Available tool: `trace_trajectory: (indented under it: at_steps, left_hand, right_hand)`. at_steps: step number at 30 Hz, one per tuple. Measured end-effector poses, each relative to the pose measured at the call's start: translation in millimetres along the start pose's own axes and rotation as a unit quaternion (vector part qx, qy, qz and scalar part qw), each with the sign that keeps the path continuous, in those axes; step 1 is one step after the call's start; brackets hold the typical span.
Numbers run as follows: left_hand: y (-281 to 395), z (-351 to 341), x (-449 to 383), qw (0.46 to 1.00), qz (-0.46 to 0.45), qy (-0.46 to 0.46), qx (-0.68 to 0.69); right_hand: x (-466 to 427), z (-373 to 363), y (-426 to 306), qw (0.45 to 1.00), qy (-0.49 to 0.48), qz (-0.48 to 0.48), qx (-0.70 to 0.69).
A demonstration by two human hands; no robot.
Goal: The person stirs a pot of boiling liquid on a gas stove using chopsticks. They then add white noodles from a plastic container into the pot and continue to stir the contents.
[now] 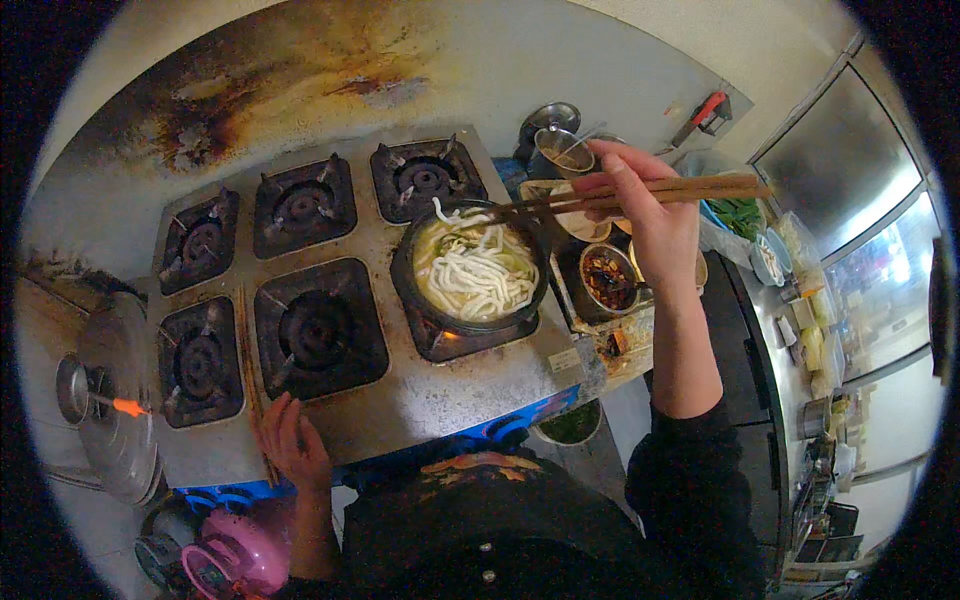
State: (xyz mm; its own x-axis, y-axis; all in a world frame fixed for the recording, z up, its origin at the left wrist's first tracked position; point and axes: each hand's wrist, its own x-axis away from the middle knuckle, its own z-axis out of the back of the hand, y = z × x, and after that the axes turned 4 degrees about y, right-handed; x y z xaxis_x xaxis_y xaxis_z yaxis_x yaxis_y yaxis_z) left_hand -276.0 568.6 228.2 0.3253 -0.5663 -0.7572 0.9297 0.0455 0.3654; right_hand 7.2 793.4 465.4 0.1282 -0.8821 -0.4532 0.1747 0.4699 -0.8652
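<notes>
My right hand [645, 210] grips a pair of long wooden chopsticks [705, 189]. Their dark tips reach over the far rim of a black pot [401, 259], close to a strand of noodle there. Thick white noodles [480, 277] lie heaped in yellowish broth, with some green pieces among them. The pot sits on the front right burner [439, 346] of a steel gas stove [442, 405], where a small orange flame shows. My left hand [292, 439] rests at the stove's front edge, fingers slightly apart and holding nothing visible, beside the front middle burner [321, 330].
Right of the pot stand a metal container of dark red chili condiment [609, 277] and a metal strainer [564, 152]. A large lid [116, 442] leans at the stove's left. Below are a pink gas cylinder [244, 547] and a bucket of greens [571, 424]. A steel counter [757, 315] runs along the right.
</notes>
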Motion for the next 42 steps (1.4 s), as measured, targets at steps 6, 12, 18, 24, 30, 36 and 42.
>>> trace_trajectory:
  at_steps: [6, 12, 18, 24, 30, 36, 42]
  left_hand:
    - [1, 1, -4, 1.000, -0.002, -0.009, -0.007]
    - [1, 1, -2, 1.000, 0.004, -0.010, -0.002]
    - [0, 1, -1, 1.000, 0.000, -0.008, -0.006]
    - [4, 2, -4, 1.000, 0.002, -0.012, 0.001]
    - [2, 2, -3, 1.000, -0.007, -0.011, 0.001]
    - [2, 3, -4, 1.000, -0.009, -0.023, -0.004]
    - [0, 1, -2, 1.000, -0.005, -0.021, -0.009]
  right_hand:
    - [5, -26, 43, 0.999, -0.042, -0.003, -0.004]
    - [18, -20, 38, 0.991, -0.123, -0.045, 0.036]
    - [10, -7, 8, 0.994, -0.095, -0.040, 0.024]
    - [16, 10, 2, 0.995, -0.087, -0.043, -0.006]
    - [37, 30, 7, 0.993, -0.082, -0.078, 0.043]
    - [63, 21, 64, 0.992, -0.039, -0.119, -0.018]
    - [75, 11, 121, 0.948, 0.140, -0.195, -0.210]
